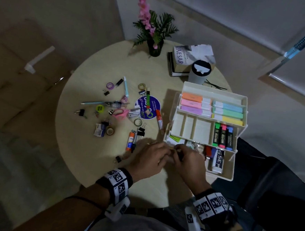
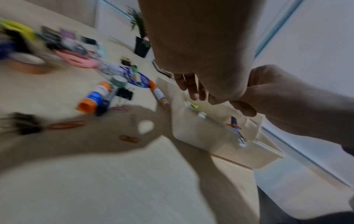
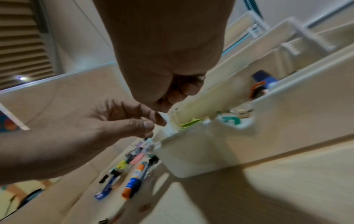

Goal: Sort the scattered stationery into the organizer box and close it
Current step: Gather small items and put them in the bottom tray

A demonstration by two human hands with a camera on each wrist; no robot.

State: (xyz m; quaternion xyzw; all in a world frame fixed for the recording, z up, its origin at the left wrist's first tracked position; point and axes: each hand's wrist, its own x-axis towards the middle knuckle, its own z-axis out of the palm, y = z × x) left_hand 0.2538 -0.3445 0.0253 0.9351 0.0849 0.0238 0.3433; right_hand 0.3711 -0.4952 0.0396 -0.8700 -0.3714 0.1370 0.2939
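My left hand and right hand are meeting at the near-left corner of the organizer box, fingers curling together – what they are pinching, I cannot tell. Just left of my fingers a glue stick is lying with its long axis pointing away from me, binder clips beside it. Beyond my fingers the box's tiered trays are standing open – highlighters upright-rowed. The round pale counter is sitting in a dim room.

Hands together over organizer box

Cream organizer box, pink scissors
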